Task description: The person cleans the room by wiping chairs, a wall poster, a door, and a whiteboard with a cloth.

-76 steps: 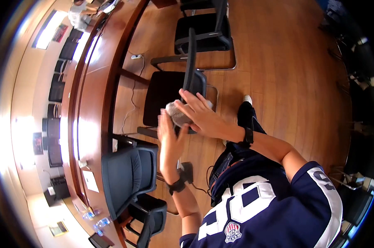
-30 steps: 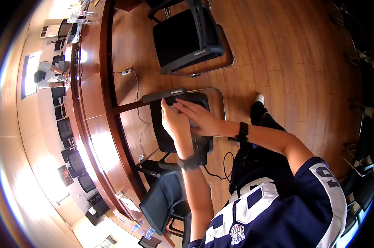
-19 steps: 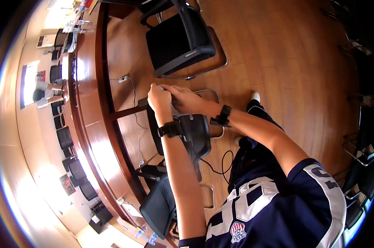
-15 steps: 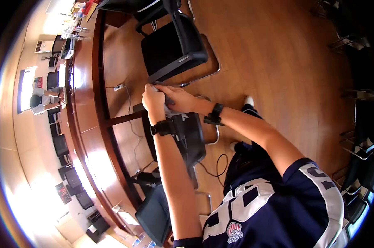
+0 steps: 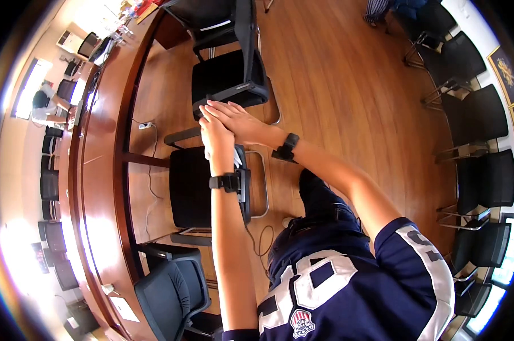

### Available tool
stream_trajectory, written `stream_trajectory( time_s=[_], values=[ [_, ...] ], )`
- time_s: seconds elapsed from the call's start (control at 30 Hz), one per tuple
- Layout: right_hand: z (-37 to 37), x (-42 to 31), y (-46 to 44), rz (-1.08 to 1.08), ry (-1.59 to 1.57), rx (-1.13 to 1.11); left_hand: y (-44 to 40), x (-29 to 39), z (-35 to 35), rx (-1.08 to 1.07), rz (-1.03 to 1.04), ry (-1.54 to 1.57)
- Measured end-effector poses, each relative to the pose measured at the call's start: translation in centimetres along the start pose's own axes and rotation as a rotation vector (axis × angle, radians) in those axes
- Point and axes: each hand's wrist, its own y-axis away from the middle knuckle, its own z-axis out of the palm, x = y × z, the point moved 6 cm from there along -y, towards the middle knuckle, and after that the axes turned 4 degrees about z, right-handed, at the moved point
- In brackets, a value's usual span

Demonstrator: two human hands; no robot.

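My left hand (image 5: 216,135) and my right hand (image 5: 244,124) meet over the top of a black chair's backrest, seen from above. The right fingers lie stretched and flat against the left hand. Pale grey-white cloth (image 5: 237,158) peeks out at the edges of my left hand; most of it is hidden beneath. Below the hands is the black seat (image 5: 189,187) of that chair. Each wrist wears a black band.
A long brown table (image 5: 106,170) runs along the left. Another black chair (image 5: 220,77) stands ahead, and a dark office chair (image 5: 174,290) is nearer me. Cables and a power strip (image 5: 146,125) lie on the floor. Chairs (image 5: 475,122) line the right wall. A person (image 5: 49,105) is across the table.
My view has turned, bringing the right-hand chairs into sight. My hands have flattened, their fingers now stretched together. The cloth, more visible between them before, is now mostly covered.
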Motion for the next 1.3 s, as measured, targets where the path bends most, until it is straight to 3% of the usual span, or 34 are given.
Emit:
stream_trajectory(
  time_s=[0.1, 0.13, 0.2, 0.27, 0.47, 0.6, 0.67, 0.73, 0.8, 0.87, 0.9, 0.93, 1.0, 1.07, 1.17, 1.27, 1.3],
  values=[
    [-0.2, -4.0, 1.0, -0.106, -0.010, -0.116, 4.9, -0.5, -2.4, 0.064, -0.062, 0.340],
    [0.0, -5.3, 1.4, -0.143, 0.012, -0.179, 6.5, -0.9, -2.5, 0.090, 0.037, 0.172],
    [0.9, -7.8, 2.5, -0.219, 0.054, -0.306, 9.9, -2.7, -2.6, 0.144, 0.097, 0.207],
    [0.9, -11.0, 4.1, -0.352, 0.039, -0.409, 13.7, -3.8, -3.8, 0.052, -0.072, 0.240],
    [5.1, -19.6, 8.9, -0.472, 0.076, -0.709, 24.8, -7.7, -6.7, -0.082, -0.171, 0.191],
    [8.2, -24.5, 12.0, -0.477, 0.199, -0.674, 30.1, -11.7, -7.5, -0.082, -0.136, 0.354],
    [9.9, -26.8, 13.4, -0.521, 0.312, -0.604, 32.3, -12.2, -8.9, -0.016, -0.204, 0.362],
    [11.6, -29.1, 14.9, -0.512, 0.424, -0.568, 34.3, -14.5, -7.8, -0.063, -0.126, 0.283],
    [13.5, -31.8, 16.4, -0.547, 0.589, -0.589, 36.9, -16.6, -6.7, 0.072, -0.059, 0.277],
    [16.9, -32.8, 18.8, -0.566, 0.649, -0.620, 40.5, -20.7, -2.9, 0.144, -0.520, 1.121],
    [19.0, -32.4, 20.5, -0.525, 0.428, -0.646, 42.0, -20.7, -2.1, 0.297, -0.811, 1.538],
    [21.0, -31.9, 22.2, -0.480, 0.203, -0.667, 43.3, -20.3, -1.7, 0.230, -0.669, 1.234],
    [21.9, -31.5, 25.8, -0.604, 0.212, -0.613, 47.1, -22.8, 1.2, 0.118, -0.514, 0.970],
    [18.8, -30.8, 26.1, -0.550, -0.049, -0.750, 45.5, -15.7, -3.6, -0.085, -0.489, 0.528],
    [13.8, -30.7, 23.0, -0.505, -0.244, -0.901, 45.9, -14.1, -4.7, 0.083, -0.453, 0.634],
    [10.4, -30.9, 19.1, -0.455, -0.327, -0.849, 44.4, -12.6, -8.0, 0.206, -0.442, 0.564],
    [8.7, -31.0, 17.6, -0.491, -0.411, -0.677, 43.5, -12.1, -9.4, 0.292, -0.405, 0.492]
  ],
)
